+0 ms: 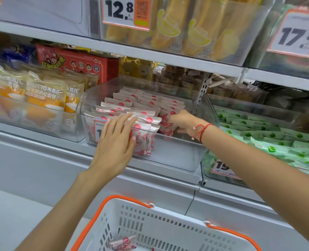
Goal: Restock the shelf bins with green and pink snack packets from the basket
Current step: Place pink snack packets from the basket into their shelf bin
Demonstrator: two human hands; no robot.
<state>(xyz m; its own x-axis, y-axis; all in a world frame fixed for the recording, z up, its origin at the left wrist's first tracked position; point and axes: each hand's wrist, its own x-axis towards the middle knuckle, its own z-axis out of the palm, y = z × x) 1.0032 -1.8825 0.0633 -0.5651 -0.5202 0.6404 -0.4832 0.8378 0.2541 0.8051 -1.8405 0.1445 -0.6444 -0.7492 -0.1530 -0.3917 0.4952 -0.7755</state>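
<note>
Head view: both hands in the clear bin.
Left hand: fingers straight, pressing pink packets.
Right hand: fingers gripping a pink packet.

1. The left hand covers most of the pink bin's price tag.
2. The right hand's fingertips are hidden among pink packets.
3. The basket is cut off by the bottom edge.
4. The green bin's tag is partly behind the right forearm.

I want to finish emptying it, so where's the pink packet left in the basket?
In the head view, the pink packet lies at the bottom of the white basket, near its left wall, directly below the left hand.
</note>
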